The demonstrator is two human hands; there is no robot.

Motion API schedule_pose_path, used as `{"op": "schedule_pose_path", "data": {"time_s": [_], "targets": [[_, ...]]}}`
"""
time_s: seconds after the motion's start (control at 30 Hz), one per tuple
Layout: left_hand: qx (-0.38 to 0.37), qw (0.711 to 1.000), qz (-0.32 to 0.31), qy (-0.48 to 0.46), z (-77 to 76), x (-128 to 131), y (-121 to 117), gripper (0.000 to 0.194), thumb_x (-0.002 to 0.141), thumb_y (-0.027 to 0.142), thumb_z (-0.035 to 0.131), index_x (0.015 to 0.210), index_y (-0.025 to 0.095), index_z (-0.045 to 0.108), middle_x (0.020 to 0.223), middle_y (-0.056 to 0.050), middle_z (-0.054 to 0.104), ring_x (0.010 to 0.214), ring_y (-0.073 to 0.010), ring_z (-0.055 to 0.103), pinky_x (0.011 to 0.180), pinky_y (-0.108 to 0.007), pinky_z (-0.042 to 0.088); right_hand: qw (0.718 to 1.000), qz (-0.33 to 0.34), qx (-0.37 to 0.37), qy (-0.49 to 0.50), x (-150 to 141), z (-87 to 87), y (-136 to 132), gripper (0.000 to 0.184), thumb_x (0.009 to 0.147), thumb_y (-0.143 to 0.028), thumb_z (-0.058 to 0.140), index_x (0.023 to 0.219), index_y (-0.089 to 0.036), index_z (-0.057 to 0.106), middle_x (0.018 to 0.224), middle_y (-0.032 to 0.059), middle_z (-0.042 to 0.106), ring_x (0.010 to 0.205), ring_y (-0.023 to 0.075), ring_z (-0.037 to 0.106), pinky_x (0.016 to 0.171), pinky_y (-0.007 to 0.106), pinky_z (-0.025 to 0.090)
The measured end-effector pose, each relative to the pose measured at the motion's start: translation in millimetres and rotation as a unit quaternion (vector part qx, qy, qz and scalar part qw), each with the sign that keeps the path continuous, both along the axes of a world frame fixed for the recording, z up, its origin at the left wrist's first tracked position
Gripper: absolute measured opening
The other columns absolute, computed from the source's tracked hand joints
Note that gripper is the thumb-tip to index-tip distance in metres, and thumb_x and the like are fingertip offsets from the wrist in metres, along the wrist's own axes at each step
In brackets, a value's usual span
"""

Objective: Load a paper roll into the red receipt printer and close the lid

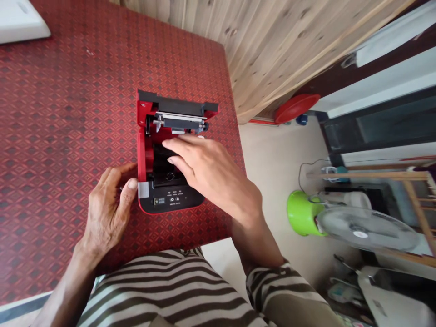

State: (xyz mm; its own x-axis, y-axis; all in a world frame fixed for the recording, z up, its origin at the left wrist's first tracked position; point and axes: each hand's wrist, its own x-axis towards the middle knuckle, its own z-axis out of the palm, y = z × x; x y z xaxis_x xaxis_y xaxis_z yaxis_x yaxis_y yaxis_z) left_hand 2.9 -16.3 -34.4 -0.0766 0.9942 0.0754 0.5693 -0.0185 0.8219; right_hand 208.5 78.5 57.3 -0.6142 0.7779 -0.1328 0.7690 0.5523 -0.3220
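Observation:
A red and black label printer (pixel 173 200) sits on the patterned red tabletop with its lid (pixel 177 106) raised at the far side. Under the lid shows a dark roller (pixel 182 123) with metal ends. My left hand (pixel 111 204) rests against the printer's left side, thumb at the front left corner and fingers along the outer wall, partly hidden. Reaching over the right wall, my right hand (pixel 211 168) has its fingers stretched into the dark inner compartment (pixel 163 159). Nothing shows in its fingers. A grey patch (pixel 143 190) marks the front left corner.
The table (pixel 68 113) ends just right of the printer, near a wooden plank wall (pixel 265 45). On the floor stand a bright green bucket (pixel 301 213) and a fan (pixel 361 229). A white object (pixel 20 22) lies at the far left corner.

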Motion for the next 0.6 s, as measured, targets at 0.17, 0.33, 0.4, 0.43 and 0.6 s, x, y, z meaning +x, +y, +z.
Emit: {"op": "schedule_pose_path", "data": {"time_s": [0.17, 0.33, 0.4, 0.43, 0.6], "targets": [[-0.018, 1.0, 0.009, -0.01, 0.1, 0, 0, 0.048, 0.107, 0.06, 0.042, 0.127, 0.026, 0.07, 0.119, -0.007, 0.076, 0.11, -0.0262, 0.071, 0.098, -0.044, 0.056, 0.99, 0.098, -0.005, 0.1, 12, 0.6, -8, 0.019, 0.106, -0.025, 0.064, 0.113, -0.013, 0.076, 0.115, 0.0102, 0.079, 0.107, 0.023, 0.072, 0.104, 0.041, 0.053], [-0.042, 0.999, 0.028, -0.014, 2.0, 2, 2, 0.05, 0.105, 0.063, 0.044, 0.123, 0.026, 0.072, 0.118, -0.007, 0.077, 0.11, -0.0268, 0.073, 0.1, -0.046, 0.058, 0.985, 0.142, -0.029, 0.089, 9, -7.0, -5, 0.023, 0.108, -0.02, 0.06, 0.092, -0.014, 0.077, 0.095, 0.0054, 0.079, 0.088, 0.0171, 0.069, 0.095, 0.034, 0.05], [-0.051, 0.998, 0.031, -0.016, 3.2, 0, 3, 0.05, 0.104, 0.064, 0.046, 0.123, 0.026, 0.073, 0.118, -0.005, 0.078, 0.109, -0.0262, 0.073, 0.1, -0.045, 0.059, 0.986, 0.127, -0.019, 0.102, 11, -7.8, -5, 0.024, 0.108, -0.019, 0.059, 0.092, -0.014, 0.076, 0.092, 0.0055, 0.077, 0.086, 0.0167, 0.067, 0.09, 0.032, 0.049], [-0.056, 0.998, 0.031, -0.017, 4.1, -1, 4, 0.05, 0.104, 0.064, 0.047, 0.123, 0.026, 0.073, 0.117, -0.005, 0.079, 0.107, -0.0256, 0.074, 0.099, -0.045, 0.06, 0.987, 0.117, -0.01, 0.113, 13, -7.9, -6, 0.025, 0.109, -0.019, 0.057, 0.093, -0.013, 0.075, 0.092, 0.0057, 0.076, 0.085, 0.0169, 0.066, 0.088, 0.032, 0.049], [-0.035, 0.999, 0.041, -0.007, 19.9, -12, 7, 0.047, 0.109, 0.056, 0.043, 0.136, 0.027, 0.067, 0.122, -0.005, 0.079, 0.102, -0.0232, 0.076, 0.092, -0.043, 0.063, 0.983, 0.067, 0.036, 0.168, 25, -6.3, -17, 0.025, 0.111, -0.02, 0.053, 0.099, -0.013, 0.074, 0.095, 0.006, 0.074, 0.089, 0.0173, 0.064, 0.086, 0.032, 0.052]]}}
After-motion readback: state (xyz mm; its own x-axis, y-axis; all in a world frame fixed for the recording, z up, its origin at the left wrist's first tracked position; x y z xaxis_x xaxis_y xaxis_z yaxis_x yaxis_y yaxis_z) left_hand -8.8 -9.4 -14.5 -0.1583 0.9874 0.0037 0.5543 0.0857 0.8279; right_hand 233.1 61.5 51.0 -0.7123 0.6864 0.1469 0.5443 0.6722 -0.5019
